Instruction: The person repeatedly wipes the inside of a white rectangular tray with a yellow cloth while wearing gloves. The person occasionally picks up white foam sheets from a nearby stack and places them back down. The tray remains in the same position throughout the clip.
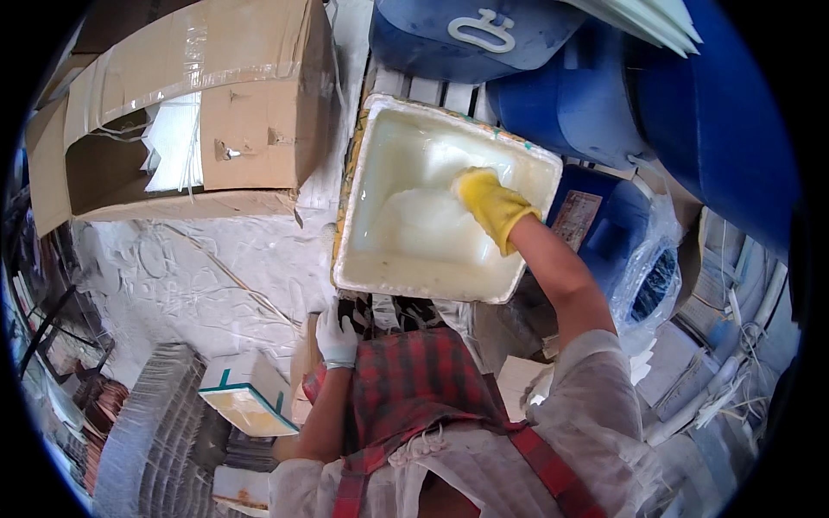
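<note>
A white foam box (345, 259) stands in front of me, with pale, milky liquid (414, 224) inside. My right hand (496, 203), in a yellow glove, reaches into the box from the right. Its fingers point down toward the liquid and do not show apart, so whether they hold anything is hidden. Left of my lap, my left hand (337, 339) wears a white glove and lies near my knee, fingers stretched out and a little apart, with nothing seen in it. A red and black checked apron (414, 371) covers my lap.
A large cardboard box (246, 129) stands at the far left. Blue plastic drums (553, 104) and a blue jug (471, 43) with a white handle crowd the far right. Near left are a small white box (250, 380) with green tape and stacked grey sheets (151, 432).
</note>
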`<act>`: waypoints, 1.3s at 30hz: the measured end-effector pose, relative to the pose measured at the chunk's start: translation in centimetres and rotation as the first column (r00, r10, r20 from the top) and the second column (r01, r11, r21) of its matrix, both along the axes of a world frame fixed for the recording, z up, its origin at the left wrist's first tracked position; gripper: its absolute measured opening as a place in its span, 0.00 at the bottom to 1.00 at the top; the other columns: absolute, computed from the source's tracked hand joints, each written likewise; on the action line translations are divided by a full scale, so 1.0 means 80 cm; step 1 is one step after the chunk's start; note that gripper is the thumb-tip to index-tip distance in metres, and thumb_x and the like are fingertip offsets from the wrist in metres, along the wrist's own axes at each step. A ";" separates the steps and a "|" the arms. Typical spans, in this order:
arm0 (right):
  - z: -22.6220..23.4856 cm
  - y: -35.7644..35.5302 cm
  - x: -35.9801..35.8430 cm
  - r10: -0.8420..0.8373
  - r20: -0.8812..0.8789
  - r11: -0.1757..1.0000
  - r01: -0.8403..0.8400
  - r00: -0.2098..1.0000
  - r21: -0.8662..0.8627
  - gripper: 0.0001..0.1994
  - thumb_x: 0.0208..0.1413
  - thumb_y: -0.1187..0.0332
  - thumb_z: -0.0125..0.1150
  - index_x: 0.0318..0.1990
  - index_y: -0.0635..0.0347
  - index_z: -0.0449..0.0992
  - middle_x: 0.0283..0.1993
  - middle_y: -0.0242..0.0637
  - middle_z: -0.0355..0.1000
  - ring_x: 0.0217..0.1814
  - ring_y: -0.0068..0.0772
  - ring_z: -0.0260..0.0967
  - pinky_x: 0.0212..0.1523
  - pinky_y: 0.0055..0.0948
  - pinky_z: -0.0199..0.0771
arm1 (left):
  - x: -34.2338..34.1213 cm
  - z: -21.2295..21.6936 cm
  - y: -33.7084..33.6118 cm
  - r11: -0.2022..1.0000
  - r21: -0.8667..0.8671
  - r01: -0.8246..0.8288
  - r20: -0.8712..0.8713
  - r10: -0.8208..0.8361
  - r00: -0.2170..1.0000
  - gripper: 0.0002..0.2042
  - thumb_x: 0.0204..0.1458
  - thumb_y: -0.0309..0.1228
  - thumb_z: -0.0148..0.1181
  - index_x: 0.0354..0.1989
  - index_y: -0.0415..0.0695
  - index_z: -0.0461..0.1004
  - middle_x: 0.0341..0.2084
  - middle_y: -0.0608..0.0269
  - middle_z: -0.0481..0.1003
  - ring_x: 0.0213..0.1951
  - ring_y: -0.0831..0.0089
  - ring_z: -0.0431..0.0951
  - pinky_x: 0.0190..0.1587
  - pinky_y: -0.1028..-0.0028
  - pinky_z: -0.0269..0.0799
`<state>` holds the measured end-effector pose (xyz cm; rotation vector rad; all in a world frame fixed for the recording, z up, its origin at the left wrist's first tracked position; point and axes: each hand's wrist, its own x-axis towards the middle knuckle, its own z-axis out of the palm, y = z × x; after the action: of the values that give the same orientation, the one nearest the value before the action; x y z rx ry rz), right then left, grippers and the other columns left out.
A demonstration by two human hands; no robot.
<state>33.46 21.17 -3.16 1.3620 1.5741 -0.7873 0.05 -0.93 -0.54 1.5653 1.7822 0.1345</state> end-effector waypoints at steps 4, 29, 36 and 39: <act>0.083 0.014 -0.019 -0.003 0.052 0.993 0.009 0.999 -0.115 0.13 0.42 0.76 0.60 0.39 0.57 0.78 0.43 0.40 0.75 0.43 0.42 0.74 0.38 0.36 0.75 | 0.000 -0.003 -0.002 1.000 0.002 0.027 0.005 -0.027 1.000 0.22 0.47 0.27 0.50 0.53 0.40 0.66 0.41 0.48 0.72 0.42 0.51 0.71 0.47 0.59 0.66; -0.091 -0.139 -0.144 -0.289 0.124 0.955 0.278 0.949 0.099 0.16 0.51 0.66 0.51 0.46 0.62 0.74 0.52 0.46 0.69 0.55 0.47 0.64 0.52 0.41 0.62 | -0.032 -0.018 -0.018 1.000 0.006 -0.003 0.098 0.002 0.995 0.23 0.44 0.23 0.51 0.54 0.39 0.65 0.41 0.46 0.71 0.44 0.50 0.70 0.47 0.60 0.65; -0.290 -0.227 -0.120 -0.371 0.160 0.910 0.324 0.915 0.259 0.15 0.50 0.65 0.53 0.46 0.55 0.75 0.50 0.38 0.71 0.53 0.41 0.67 0.50 0.38 0.65 | -0.033 -0.014 -0.016 0.999 -0.040 -0.017 0.102 0.021 0.995 0.23 0.44 0.23 0.51 0.53 0.38 0.66 0.40 0.47 0.70 0.44 0.50 0.69 0.48 0.60 0.64; -0.306 -0.215 -0.089 -0.487 -0.065 0.861 0.491 0.871 0.133 0.21 0.50 0.65 0.54 0.51 0.63 0.69 0.50 0.45 0.70 0.52 0.46 0.67 0.46 0.37 0.68 | -0.030 -0.021 -0.019 1.000 -0.007 0.012 0.113 -0.011 0.994 0.22 0.45 0.23 0.51 0.53 0.38 0.66 0.41 0.46 0.70 0.45 0.50 0.68 0.48 0.60 0.64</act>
<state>26.35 4.00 -27.66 1.9087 1.3355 -1.0102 -2.37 -2.47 -2.20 1.5314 1.6842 0.2063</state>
